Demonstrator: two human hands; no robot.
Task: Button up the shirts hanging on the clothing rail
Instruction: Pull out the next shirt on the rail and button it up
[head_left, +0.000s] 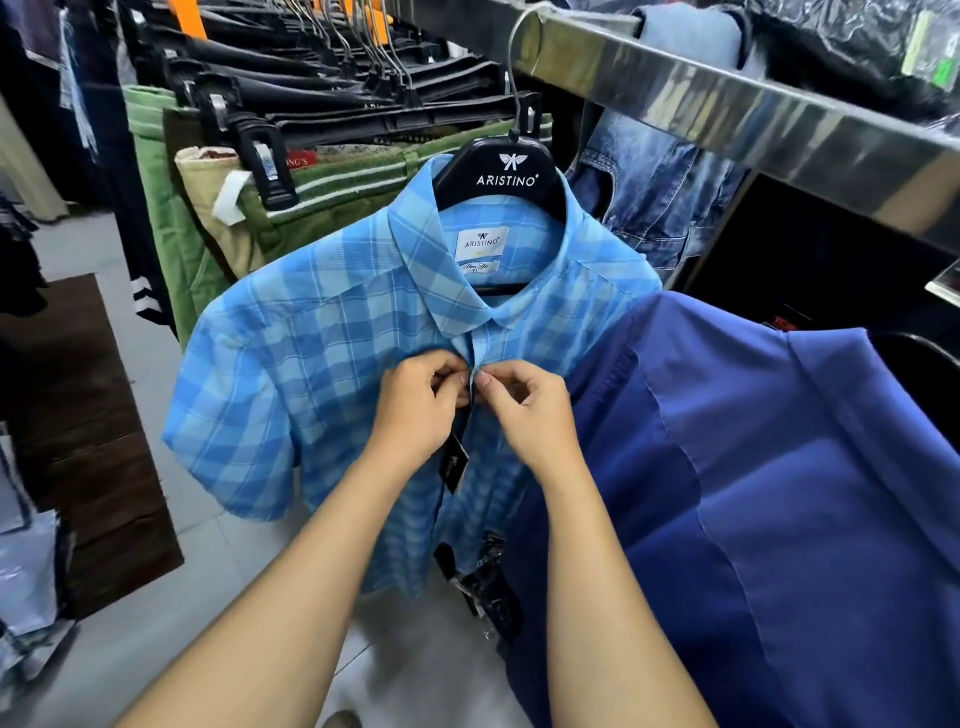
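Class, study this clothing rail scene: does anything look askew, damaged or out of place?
Nothing looks damaged. The checked shirt hangs open below where the left hand and right hand pinch its placket, and a black tag dangles in the gap. That fits a shirt only partly buttoned.

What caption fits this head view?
Both hands, left hand and right hand, pinch the placket of a blue checked shirt hanging on a black hanger.

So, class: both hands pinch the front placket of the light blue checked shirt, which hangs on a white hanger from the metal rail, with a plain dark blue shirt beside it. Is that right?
Not quite: the hanger is black, not white, as the head view shows. The rest holds: the left hand and right hand pinch the placket of the checked shirt, which hangs from the metal rail, with the dark blue shirt beside it.
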